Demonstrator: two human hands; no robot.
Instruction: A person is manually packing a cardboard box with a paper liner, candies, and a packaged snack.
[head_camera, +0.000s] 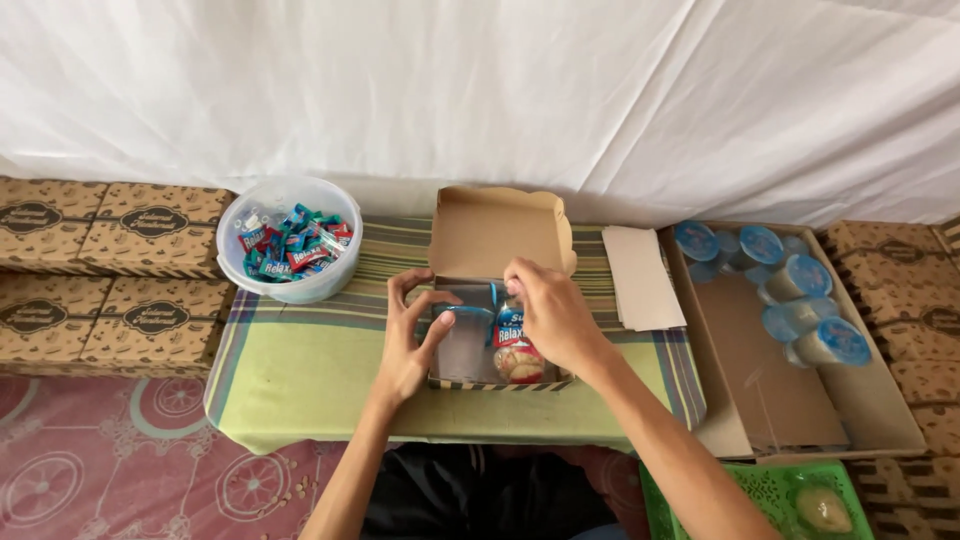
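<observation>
The head camera looked down on a low bench (300, 370) draped in a green and yellow striped cloth, with white sheeting hanging across the whole upper part of the frame.

At the centre of the frame sat a small open brown cardboard box (497, 235), its lid standing upright toward the back. The left hand (408, 345) rested on the box's left wall, fingers (437, 325) curled loosely around the edge and near a clear plastic cup with a blue lid (463, 335) lying inside the box; whether they gripped the cup could not be told. The right hand (550, 315) reached into the box from the right, fingers bent down and pinching at a small red, white and blue wrapped sweet (508, 337) that lay in the box beside the cup, above a round pale snack (518, 365) at the box's front edge.

At centre left, a round clear plastic bowl (240, 270) held many more wrapped sweets (295, 245). Right of the box lay a stack of flat cardboard sheets (640, 275). Further right, a large shallow cardboard tray (780, 400) held several blue-lidded cups (800, 300) in its upper half. A green plastic basket (760, 495) showed at the lower right corner. Patterned brown closed boxes (110, 270) were stacked at the left edge, and more stood at the right edge.
</observation>
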